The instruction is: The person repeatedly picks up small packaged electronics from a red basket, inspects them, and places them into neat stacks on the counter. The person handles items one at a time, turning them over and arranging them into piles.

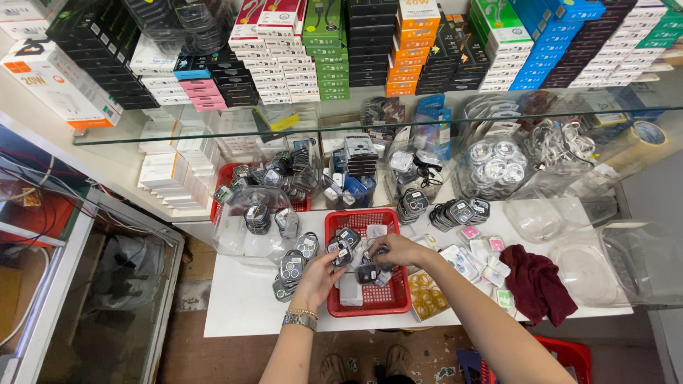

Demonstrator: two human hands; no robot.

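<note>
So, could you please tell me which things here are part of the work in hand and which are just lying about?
In hand:
- red basket
- small dark packets in it
- left hand and right hand, both on packets

Lying about:
- dark red cloth
- clear plastic tubs
- stacked boxes on the shelves
- tape roll

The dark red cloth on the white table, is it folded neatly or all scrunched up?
Scrunched up. The dark red cloth lies in a lumpy, wrinkled heap on the white table.
</note>
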